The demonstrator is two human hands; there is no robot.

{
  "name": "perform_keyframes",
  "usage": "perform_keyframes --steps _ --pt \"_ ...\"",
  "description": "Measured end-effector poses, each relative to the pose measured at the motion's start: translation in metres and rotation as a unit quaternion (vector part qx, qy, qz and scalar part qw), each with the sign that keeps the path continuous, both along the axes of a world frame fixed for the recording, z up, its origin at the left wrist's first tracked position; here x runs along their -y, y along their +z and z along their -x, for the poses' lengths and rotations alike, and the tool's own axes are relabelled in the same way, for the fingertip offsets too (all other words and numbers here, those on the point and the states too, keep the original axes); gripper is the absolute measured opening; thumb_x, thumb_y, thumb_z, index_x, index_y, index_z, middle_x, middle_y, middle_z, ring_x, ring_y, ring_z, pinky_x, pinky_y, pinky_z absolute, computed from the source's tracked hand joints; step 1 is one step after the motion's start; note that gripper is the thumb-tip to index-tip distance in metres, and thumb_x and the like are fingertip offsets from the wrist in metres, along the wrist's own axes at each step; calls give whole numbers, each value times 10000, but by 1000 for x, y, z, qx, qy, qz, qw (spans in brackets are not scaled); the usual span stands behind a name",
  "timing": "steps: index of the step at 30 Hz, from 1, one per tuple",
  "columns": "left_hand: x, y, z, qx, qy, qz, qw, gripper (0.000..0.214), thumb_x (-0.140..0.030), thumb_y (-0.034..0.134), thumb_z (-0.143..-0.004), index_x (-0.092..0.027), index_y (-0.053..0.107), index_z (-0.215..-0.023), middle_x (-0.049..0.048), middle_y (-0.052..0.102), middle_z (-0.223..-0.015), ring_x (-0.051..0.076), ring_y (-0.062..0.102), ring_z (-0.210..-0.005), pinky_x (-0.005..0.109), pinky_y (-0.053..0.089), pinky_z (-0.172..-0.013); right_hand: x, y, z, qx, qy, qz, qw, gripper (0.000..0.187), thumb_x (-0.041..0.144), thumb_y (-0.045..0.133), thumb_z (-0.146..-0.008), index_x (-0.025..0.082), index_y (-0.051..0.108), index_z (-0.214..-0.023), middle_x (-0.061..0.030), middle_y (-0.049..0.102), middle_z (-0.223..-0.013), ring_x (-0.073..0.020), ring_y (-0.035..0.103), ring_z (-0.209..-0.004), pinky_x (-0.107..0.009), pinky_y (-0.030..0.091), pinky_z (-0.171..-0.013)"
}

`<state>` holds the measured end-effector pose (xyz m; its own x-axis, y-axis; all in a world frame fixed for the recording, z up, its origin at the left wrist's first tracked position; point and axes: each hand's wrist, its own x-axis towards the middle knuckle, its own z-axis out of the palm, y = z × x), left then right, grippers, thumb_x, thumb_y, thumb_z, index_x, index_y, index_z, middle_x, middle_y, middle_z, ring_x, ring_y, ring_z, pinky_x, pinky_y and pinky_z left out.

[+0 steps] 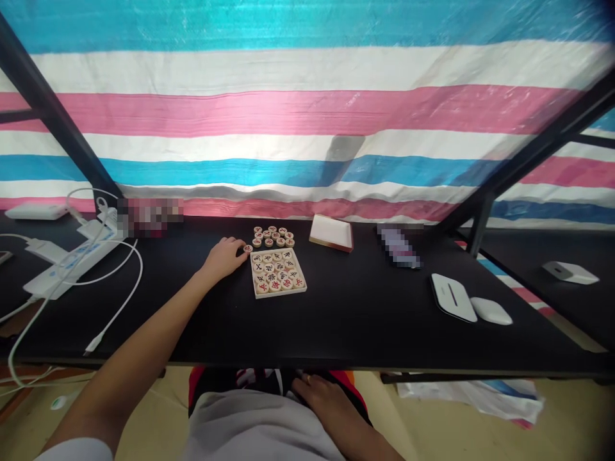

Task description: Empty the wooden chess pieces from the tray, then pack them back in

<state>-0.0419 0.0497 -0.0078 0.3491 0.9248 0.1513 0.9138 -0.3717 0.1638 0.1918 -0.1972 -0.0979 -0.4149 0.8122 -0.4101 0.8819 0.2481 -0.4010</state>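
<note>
Discs (269,242) on black desk (355,320), striped tarp (288,112)

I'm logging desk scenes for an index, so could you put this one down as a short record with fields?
Left hand: fingertips at a round piece; grip unclear
Right hand: in the lap, a ring on one finger
Tray: white, square, holding rows of pieces marked in black or red
Loose pieces: grouped just beyond the tray
Box lid: right of the loose pieces, pale inside facing up
Table: black
Left side: white power strip with cables
Backdrop: striped sheet in blue, white and pink
</note>
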Motion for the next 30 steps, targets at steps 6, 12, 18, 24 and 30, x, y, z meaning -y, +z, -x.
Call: perform_keyframes --steps 6,12,18,24,30 --pt "-1 -3 0 1 -5 -5 1000 323 -387 464 -882 -196 651 -1062 84 636 -1010 252 544 -958 335 443 -800 -7 21 -20 -146 24 114 982 333 328 619 -718 257 615 -1043 -29 627 -1016 -191 575 -934 -242 411 -787" --pt "-4 -6 0 11 -3 -6 1000 348 -379 489 -882 -193 622 -1144 86 643 -1012 255 549 -968 341 446 -815 -12 23 -1 -86 -17 73 994 232 220 452 -807 214 607 -979 -70 632 -981 -195 577 -863 -263 388 -735" --pt "0 -1 0 94 -59 -41 993 372 -373 478 -892 -181 579 -1194 88 621 -1035 242 547 -999 360 454 -862 -9 29 -4 -131 -44 103 985 259 218 474 -794 234 628 -1003 -41 646 -1002 -182 562 -899 -244 400 -775" --pt "26 24 -5 109 -237 -52 964 288 -392 506 -874 -198 671 -1007 66 615 -1027 198 555 -983 312 422 -911 -19 66 -29 -224 14 208 952 320 329 440 -879 254 664 -1095 -20 680 -975 -152 593 -871 -216 432 -763" --pt "43 37 -7 20 -274 114 955 357 -543 634 -728 -213 693 -852 5 634 -818 153 583 -751 238 411 -706 -29 85 -46 -303 57 351 884 530 458 619 -775 184 579 -1227 -13 641 -732 -111 587 -632 -182 421 -551"
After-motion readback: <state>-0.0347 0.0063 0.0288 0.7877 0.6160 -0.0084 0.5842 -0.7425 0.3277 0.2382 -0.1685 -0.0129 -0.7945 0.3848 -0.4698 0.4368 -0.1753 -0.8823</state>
